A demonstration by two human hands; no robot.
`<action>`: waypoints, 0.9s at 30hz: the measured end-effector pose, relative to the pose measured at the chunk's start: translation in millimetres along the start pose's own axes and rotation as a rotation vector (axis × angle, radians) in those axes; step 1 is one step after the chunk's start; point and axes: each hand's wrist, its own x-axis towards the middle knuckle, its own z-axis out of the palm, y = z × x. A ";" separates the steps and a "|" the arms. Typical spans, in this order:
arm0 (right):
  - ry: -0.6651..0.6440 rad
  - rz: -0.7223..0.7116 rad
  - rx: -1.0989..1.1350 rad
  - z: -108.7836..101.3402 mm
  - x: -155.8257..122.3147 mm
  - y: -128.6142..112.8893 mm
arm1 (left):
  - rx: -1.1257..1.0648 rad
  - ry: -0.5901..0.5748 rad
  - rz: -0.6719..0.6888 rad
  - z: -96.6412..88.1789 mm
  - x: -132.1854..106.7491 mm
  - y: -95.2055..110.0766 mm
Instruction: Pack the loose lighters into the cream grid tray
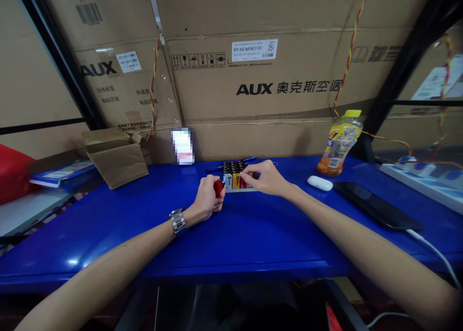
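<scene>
Black-topped lighters [236, 180], white, yellow and red, stand upright in packed rows in a pale tray [241, 190] on the blue tabletop [253, 234]; a partly hidden red lighter [218, 188] sits in the left hand [206, 198].

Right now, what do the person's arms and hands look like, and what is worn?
Left arm and right arm show no sleeves; left hand and right hand, no gloves. A silver metal-link wristwatch circles the left wrist; the right wrist is bare.
</scene>
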 end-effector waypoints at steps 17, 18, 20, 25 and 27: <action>-0.006 -0.004 0.048 0.1 -0.1 -1.4 | 0.142 -0.013 0.331 -0.4 2.7 -2.1; -0.005 0.000 0.047 -0.2 0.1 -2.5 | 0.155 -0.018 0.354 -0.5 3.0 -2.7; -0.007 0.001 0.039 -0.4 0.4 -4.1 | 0.199 -0.035 0.408 -1.3 4.1 -4.1; -0.024 0.016 0.093 0.0 0.1 -6.1 | 0.340 -0.074 0.523 -4.0 5.6 -6.2; -0.038 0.045 0.155 0.2 -0.1 -7.9 | 0.385 -0.076 0.560 -3.8 4.2 -5.7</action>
